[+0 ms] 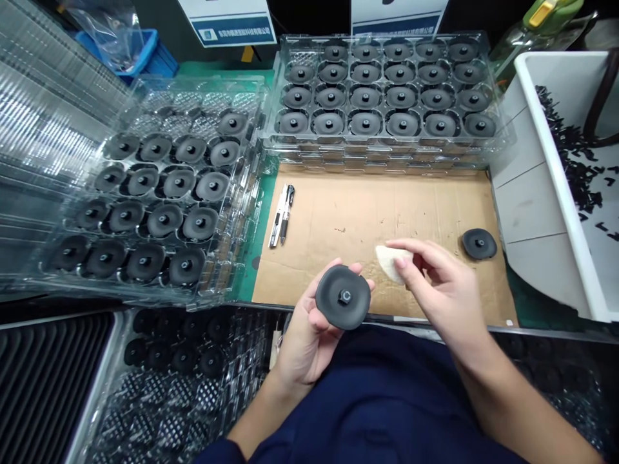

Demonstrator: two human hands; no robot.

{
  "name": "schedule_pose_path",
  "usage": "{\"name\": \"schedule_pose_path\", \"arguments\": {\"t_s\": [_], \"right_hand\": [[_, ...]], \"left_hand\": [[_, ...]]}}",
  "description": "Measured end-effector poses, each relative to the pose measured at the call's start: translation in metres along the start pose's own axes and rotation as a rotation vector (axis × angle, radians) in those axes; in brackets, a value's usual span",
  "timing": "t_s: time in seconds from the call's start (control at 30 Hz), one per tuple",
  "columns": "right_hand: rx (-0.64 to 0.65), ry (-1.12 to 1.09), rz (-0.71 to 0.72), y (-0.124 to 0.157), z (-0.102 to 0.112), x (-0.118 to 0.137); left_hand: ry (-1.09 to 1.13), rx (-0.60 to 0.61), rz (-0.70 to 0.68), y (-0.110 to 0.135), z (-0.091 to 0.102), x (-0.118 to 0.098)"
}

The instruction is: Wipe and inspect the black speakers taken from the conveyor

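A round black part (333, 290) with a raised centre stud rests in my left hand (309, 335), whose fingers hold it by the rim from below. My right hand (442, 283) pinches a small cream-white pad (389, 261), its thumb on the near face. The pad is apart from the black part, a little to its right. Both are over a brown cardboard sheet (367, 206). Another black part of the same kind (479, 243) lies on the cardboard, right of my right hand.
Clear plastic trays (387, 143) of black parts stand at the back, and more trays (213, 251) at left. A cutter (277, 216) and a pen (287, 216) lie on the cardboard. At right is a white bin (556, 187) with small black pieces. A blue basket (157, 58) stands back left.
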State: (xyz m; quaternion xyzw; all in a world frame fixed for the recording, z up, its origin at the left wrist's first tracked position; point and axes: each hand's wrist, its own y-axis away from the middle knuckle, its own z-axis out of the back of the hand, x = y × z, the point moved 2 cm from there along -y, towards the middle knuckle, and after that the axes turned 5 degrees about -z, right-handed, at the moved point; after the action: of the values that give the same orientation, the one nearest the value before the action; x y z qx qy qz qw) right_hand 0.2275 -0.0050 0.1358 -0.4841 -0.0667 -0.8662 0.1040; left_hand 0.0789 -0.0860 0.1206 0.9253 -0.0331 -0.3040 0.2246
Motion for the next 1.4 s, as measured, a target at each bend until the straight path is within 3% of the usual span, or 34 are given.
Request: {"name": "schedule_pose_path", "arguments": {"t_s": [0.07, 0.13, 0.27, 0.3, 0.4, 0.43, 0.5, 0.6, 0.87, 1.0, 1.1, 1.27, 1.4], "right_hand": [[0.024, -0.034, 0.182, 0.003, 0.003, 0.035], [0.162, -0.071, 0.354, 0.008, 0.0, 0.058], [0.471, -0.011, 0.341, 0.008, -0.01, 0.066], [0.454, 0.013, 0.331, 0.006, -0.011, 0.065], [0.219, 0.001, 0.429, 0.002, -0.01, 0.064], [0.199, -0.032, 0.467, 0.003, -0.01, 0.063], [0.299, -0.088, 0.493, 0.006, -0.008, 0.058], [0.438, -0.028, 0.404, 0.01, 0.001, 0.049], [0.468, 0.183, 0.28, 0.013, 0.022, 0.056], [0.269, 0.263, 0.341, 0.004, 0.016, 0.041], [0.135, 0.195, 0.423, -0.005, 0.01, 0.024], [0.062, 0.011, 0.101, -0.007, 0.011, -0.009], [0.15, 0.031, -0.057, -0.001, 0.012, -0.037]], "left_hand": [[-0.034, -0.039, -0.007, 0.001, -0.001, 0.001], [-0.056, -0.057, -0.01, 0.0, -0.002, 0.002], [-0.077, -0.088, -0.075, -0.002, 0.001, 0.002], [-0.079, -0.091, -0.095, -0.003, 0.001, 0.002], [-0.074, -0.054, -0.106, -0.004, -0.003, 0.002], [-0.07, -0.035, -0.091, -0.004, -0.005, 0.002], [-0.06, -0.013, -0.067, -0.003, -0.009, -0.001], [-0.057, -0.022, -0.047, -0.002, -0.01, -0.002], [0.001, -0.009, 0.075, -0.007, -0.006, 0.007], [-0.025, -0.026, 0.014, -0.007, -0.004, 0.004], [0.002, 0.033, 0.057, -0.004, -0.005, 0.003], [0.099, 0.118, 0.127, 0.002, -0.006, 0.0], [0.141, 0.134, 0.111, 0.001, -0.008, -0.001]]}}
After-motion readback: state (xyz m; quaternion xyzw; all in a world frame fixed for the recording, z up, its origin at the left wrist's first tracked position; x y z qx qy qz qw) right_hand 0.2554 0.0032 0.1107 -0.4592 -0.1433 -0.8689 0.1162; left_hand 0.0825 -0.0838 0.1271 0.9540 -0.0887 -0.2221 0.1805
